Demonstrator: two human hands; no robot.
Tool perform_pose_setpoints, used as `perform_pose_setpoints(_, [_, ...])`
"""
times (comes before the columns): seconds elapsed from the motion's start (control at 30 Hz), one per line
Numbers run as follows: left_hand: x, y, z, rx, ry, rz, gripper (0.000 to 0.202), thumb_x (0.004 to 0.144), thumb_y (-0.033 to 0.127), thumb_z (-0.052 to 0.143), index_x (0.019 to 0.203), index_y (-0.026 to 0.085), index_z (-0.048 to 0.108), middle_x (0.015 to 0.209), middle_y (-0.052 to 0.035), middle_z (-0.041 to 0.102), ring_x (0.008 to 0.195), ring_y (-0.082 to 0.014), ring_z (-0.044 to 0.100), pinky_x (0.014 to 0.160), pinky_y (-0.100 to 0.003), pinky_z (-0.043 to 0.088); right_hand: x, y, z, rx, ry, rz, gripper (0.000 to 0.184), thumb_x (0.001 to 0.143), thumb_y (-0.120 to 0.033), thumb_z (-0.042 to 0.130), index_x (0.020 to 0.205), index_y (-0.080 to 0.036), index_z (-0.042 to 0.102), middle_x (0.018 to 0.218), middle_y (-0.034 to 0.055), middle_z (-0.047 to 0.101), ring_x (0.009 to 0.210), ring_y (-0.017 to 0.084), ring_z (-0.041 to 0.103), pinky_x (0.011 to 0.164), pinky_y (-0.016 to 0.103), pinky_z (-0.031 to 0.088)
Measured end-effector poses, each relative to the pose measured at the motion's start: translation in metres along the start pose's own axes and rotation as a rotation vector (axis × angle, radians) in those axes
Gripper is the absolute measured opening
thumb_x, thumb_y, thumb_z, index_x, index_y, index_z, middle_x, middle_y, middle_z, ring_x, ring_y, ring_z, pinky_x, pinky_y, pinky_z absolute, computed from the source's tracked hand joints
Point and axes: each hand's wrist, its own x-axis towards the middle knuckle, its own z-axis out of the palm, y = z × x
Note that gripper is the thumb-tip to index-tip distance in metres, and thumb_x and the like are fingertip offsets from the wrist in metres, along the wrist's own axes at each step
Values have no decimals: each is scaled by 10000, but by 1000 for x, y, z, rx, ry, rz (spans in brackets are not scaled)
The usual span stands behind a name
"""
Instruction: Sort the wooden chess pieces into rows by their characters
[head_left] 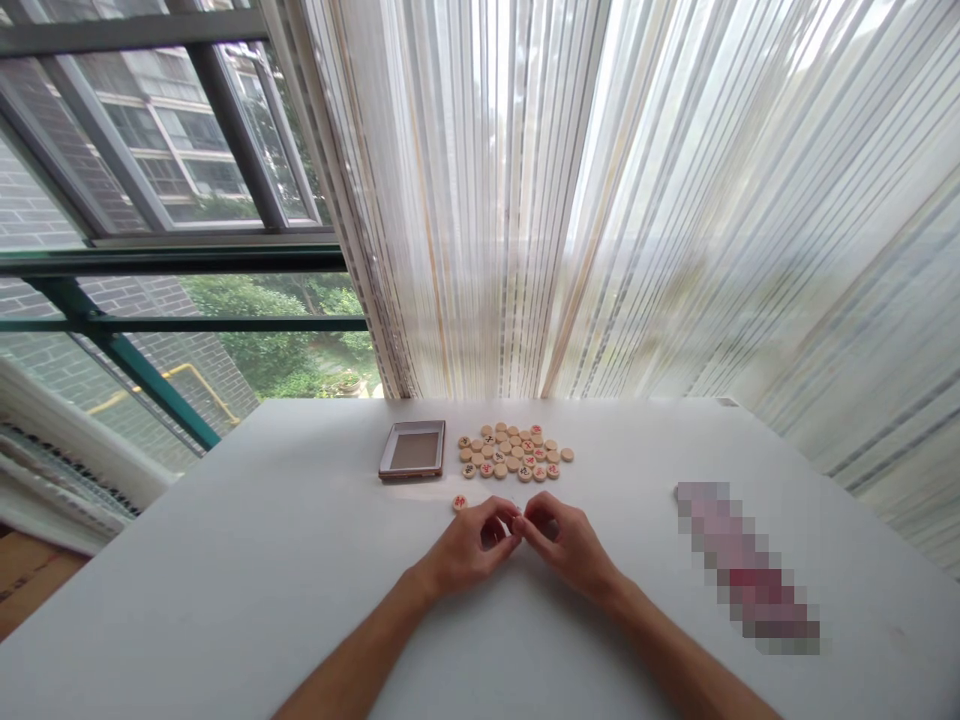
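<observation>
Over the white table, my left hand and my right hand meet at their fingertips. Both are closed in a pinch; whatever lies between the fingers is too small and hidden to make out. Just beyond my left hand sits a single Chinese chess piece with a red character facing up. Farther back, several round wooden Chinese chess pieces lie in a loose flat cluster. Some show red or black characters, while others show plain faces.
An open shallow box with a white inner rim stands left of the cluster. To the right lies a long object blurred by pixels. Sheer striped curtains hang behind the table, beside a window at the left.
</observation>
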Motion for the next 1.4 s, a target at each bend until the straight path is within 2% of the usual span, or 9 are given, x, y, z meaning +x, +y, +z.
perform_pose_setpoints(0.23, [0,-3,0,-15,4,-15,276,889,342,637,1105,173,607,871,-46,674,713,-138,601,662,-254,501,0,-1,0,8,1,-4,278,967,-447,531,844,-204,586,734,3,670,656,147,596,608,262,462])
perform_pose_setpoints(0.53, [1,-4,-1,-51,18,-38,296,887,365,644,1101,165,605,823,-31,644,710,-135,591,645,-246,488,0,-4,0,30,6,-21,193,977,-344,498,880,-206,592,791,9,674,693,149,600,637,261,470])
perform_pose_setpoints(0.77, [2,-4,-1,-84,24,-21,289,897,353,633,1114,167,591,943,-58,661,749,-139,620,669,-255,508,1,-7,-1,43,25,-28,145,962,-288,487,923,-206,601,806,8,686,685,148,611,648,263,489])
perform_pose_setpoints(1.07, [3,-6,1,-161,36,-25,306,920,379,617,1132,169,549,941,-59,664,736,-142,649,664,-263,521,0,-10,-2,66,-9,-104,92,911,-225,550,993,-208,588,901,37,679,790,167,639,750,300,534])
perform_pose_setpoints(1.4, [3,-5,0,-177,17,-32,279,966,380,547,1146,167,525,934,-61,661,730,-142,647,704,-290,545,0,-8,0,72,-4,-108,88,916,-246,581,995,-209,590,896,27,666,779,158,631,738,290,524])
